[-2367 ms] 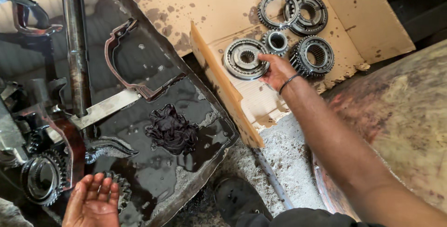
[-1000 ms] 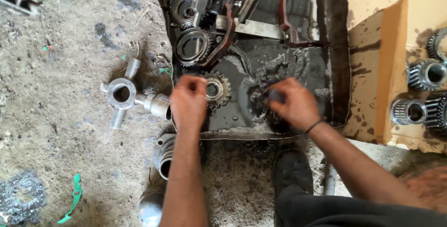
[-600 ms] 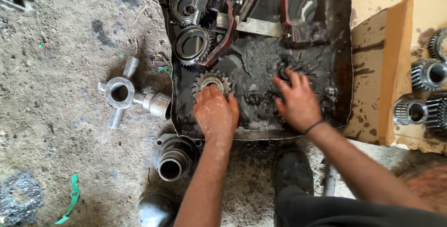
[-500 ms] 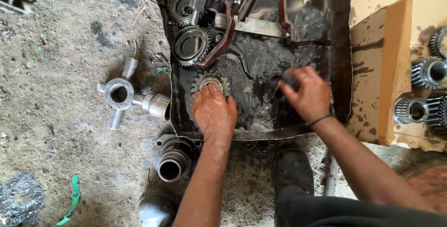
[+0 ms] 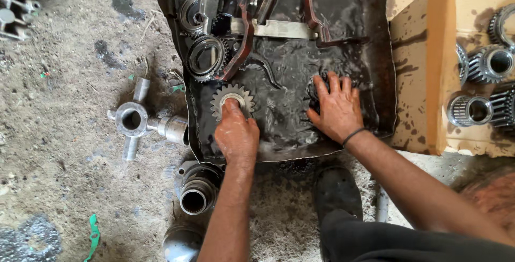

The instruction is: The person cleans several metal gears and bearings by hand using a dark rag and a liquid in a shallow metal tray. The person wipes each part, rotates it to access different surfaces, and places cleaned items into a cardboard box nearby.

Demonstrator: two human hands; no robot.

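Note:
My left hand [image 5: 236, 136] reaches into a shallow black tray [image 5: 383, 68] of dark oil and grips a small toothed gear [image 5: 228, 94] lying flat near the tray's front left, with a finger on its hub. My right hand [image 5: 337, 107] lies flat with fingers spread on a black oily rag [image 5: 316, 81] in the tray's right half, pressing it down. Both hands are smeared with oil.
At the tray's back lie a ring gear [image 5: 205, 55], red shift forks [image 5: 242, 39] and a flat metal bar [image 5: 276, 28]. A cross-shaped metal piece [image 5: 133, 119] and a steel sleeve [image 5: 194, 196] rest on the dirt floor. Several gears [image 5: 485, 63] sit on cardboard [image 5: 418, 52] at right. My shoe [image 5: 335, 195] stands in front.
The view swung from the cardboard to the tray. My right hand went from a fist on the rag to flat with fingers spread. My left hand settled onto the small gear.

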